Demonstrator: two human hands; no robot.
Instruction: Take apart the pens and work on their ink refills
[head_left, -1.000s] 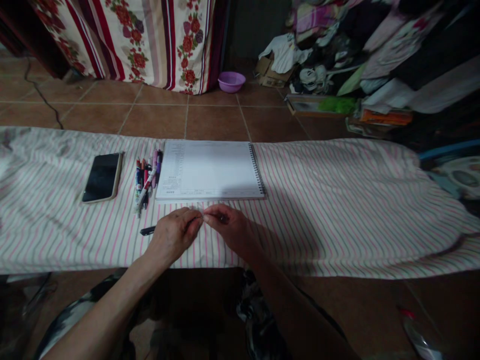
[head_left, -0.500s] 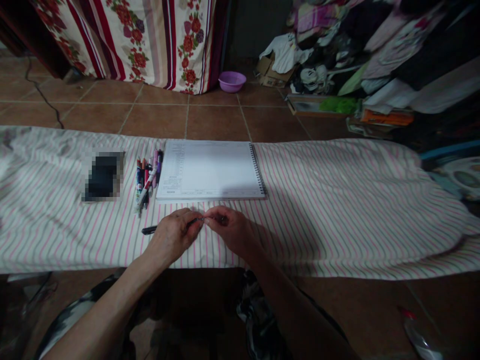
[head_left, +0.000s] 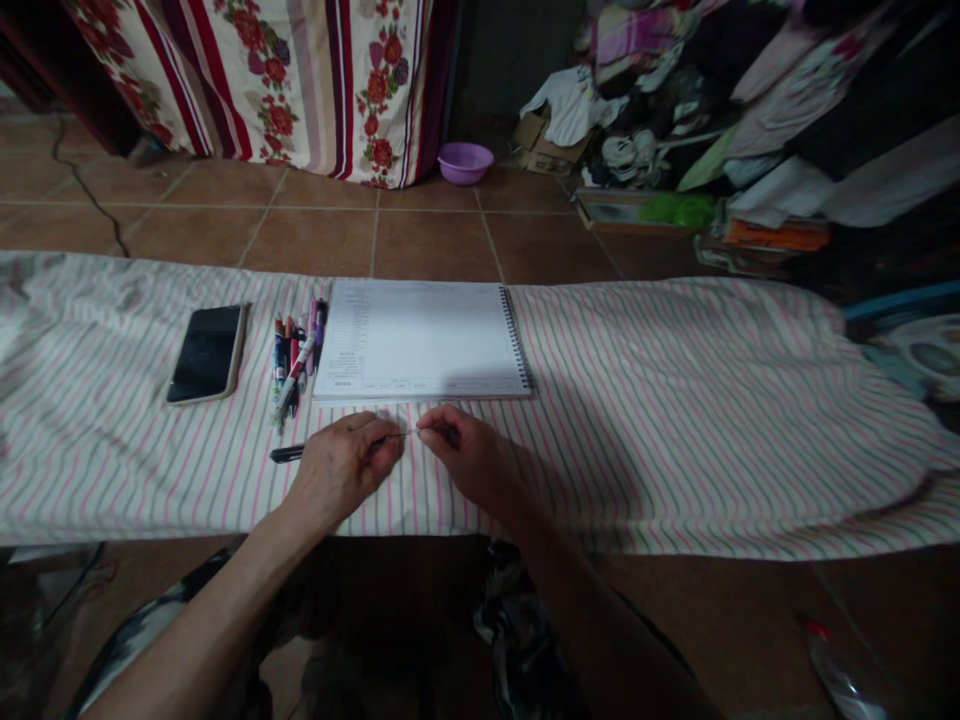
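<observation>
My left hand (head_left: 346, 462) is closed around a black pen (head_left: 288, 454), whose back end sticks out to the left. From the pen's other end a thin rod like a pen refill (head_left: 409, 433) runs toward my right hand (head_left: 466, 450). That hand's thumb and fingers pinch the rod's far tip; part of what they hold is hidden. Just beyond both hands lies an open spiral notebook (head_left: 439, 335) with a mostly blank page. Several pens and markers (head_left: 292, 365) lie in a bunch along its left side.
A smartphone (head_left: 208, 353) lies left of the pens on a striped cloth (head_left: 675, 420) covering the low table. On the tiled floor behind stand a purple basin (head_left: 465, 163) and a cardboard box (head_left: 553, 150). A bottle (head_left: 844, 670) is at lower right.
My hands have moved slightly apart, the left one leftward with the pen. More of the thin rod shows between them. Notebook, phone and loose pens stay in place.
</observation>
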